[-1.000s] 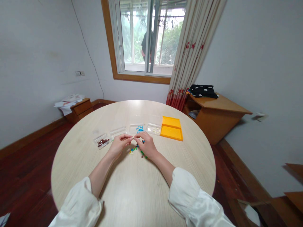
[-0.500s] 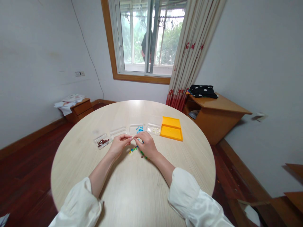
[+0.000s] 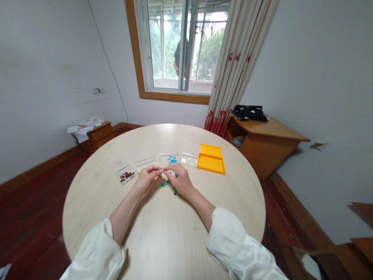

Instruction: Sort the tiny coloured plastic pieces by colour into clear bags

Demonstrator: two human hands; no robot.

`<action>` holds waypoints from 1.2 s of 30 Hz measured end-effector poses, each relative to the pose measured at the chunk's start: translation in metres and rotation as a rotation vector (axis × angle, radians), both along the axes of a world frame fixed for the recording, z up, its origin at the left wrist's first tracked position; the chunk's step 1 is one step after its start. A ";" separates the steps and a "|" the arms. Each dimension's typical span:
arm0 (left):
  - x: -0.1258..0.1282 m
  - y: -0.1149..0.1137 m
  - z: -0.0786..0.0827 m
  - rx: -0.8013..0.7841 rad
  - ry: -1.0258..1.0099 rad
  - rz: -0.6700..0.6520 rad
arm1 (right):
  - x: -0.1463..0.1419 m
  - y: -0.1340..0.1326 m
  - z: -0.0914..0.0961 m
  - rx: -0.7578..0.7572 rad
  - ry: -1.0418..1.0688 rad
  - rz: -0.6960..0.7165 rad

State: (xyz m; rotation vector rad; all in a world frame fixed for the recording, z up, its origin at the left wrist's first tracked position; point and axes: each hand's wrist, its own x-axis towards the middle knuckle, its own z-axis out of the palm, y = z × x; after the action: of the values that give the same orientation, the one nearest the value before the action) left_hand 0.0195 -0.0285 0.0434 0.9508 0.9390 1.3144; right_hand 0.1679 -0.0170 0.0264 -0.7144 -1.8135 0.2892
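My left hand (image 3: 146, 179) and my right hand (image 3: 180, 179) meet fingertip to fingertip above the round wooden table (image 3: 163, 233). Both pinch at one very small piece between them, too small to name. Under the hands lies a scatter of tiny blue, green and yellow pieces (image 3: 164, 185). Just beyond stand small clear trays: one with brown pieces (image 3: 126, 174), one that looks empty (image 3: 145, 162), one with blue pieces (image 3: 170, 159), one with pale pieces (image 3: 189, 160). A yellow tray (image 3: 211, 158) lies to their right.
A wooden side table (image 3: 266, 136) with dark folded cloth (image 3: 250, 112) stands at the right by the curtain (image 3: 233, 70). A low cabinet with papers (image 3: 94, 130) is at the left wall. Behind the window (image 3: 180, 46) a person's figure shows.
Both hands stay almost still; the fingertips have shifted very slightly together over the scattered pieces.
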 end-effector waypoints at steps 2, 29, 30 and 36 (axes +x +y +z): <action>0.000 0.000 0.000 -0.009 -0.018 -0.006 | -0.001 0.000 -0.001 -0.031 0.042 0.027; -0.001 -0.002 0.007 -0.036 -0.117 -0.032 | -0.011 -0.001 -0.001 -0.600 0.335 0.193; -0.001 -0.001 0.006 -0.033 -0.116 -0.031 | -0.011 -0.001 -0.001 -0.613 0.350 0.200; -0.002 0.000 0.004 -0.018 -0.129 -0.033 | -0.013 -0.002 0.000 -0.661 0.424 0.250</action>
State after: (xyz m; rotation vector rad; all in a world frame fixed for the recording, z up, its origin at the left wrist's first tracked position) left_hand 0.0176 -0.0281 0.0472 0.8541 0.8309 1.3214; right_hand 0.1553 -0.0187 0.0263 -0.7940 -1.3866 1.1534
